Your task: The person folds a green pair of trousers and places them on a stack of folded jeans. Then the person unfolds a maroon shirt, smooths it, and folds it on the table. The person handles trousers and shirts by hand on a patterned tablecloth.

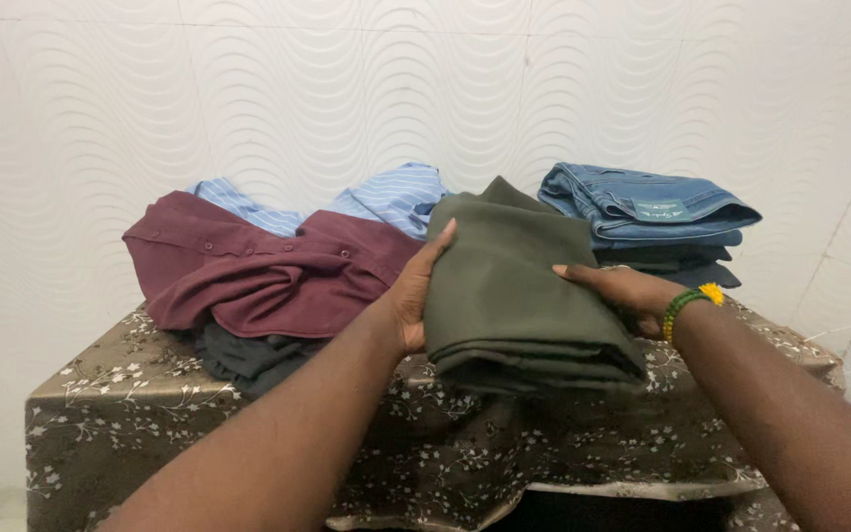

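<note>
Both forearms reach in from the bottom edge, cut off there by the frame, and meet around a folded olive-green garment held at the middle of the view, just above the front part of the table. On its near-left side the left hand presses flat against the fold, thumb pointing up along the cloth, while the other fingers slip behind or beneath it and cannot be seen. On the other side the right hand lies over the top of the garment with fingers stretched across it; the fingertips beneath the fold are hidden, so how tightly they clasp is hard to tell. A green bead bracelet with a yellow piece circles the right wrist. Whether the garment's lower edge rests on the table's floral brown cloth or hangs just clear of it cannot be made out. Just left lies a crumpled maroon shirt, covering most of a dark grey garment below and a blue striped shirt behind. Behind right, a stack of folded jeans is partly blocked by the olive fold, against a wavy-patterned white wall.
</note>
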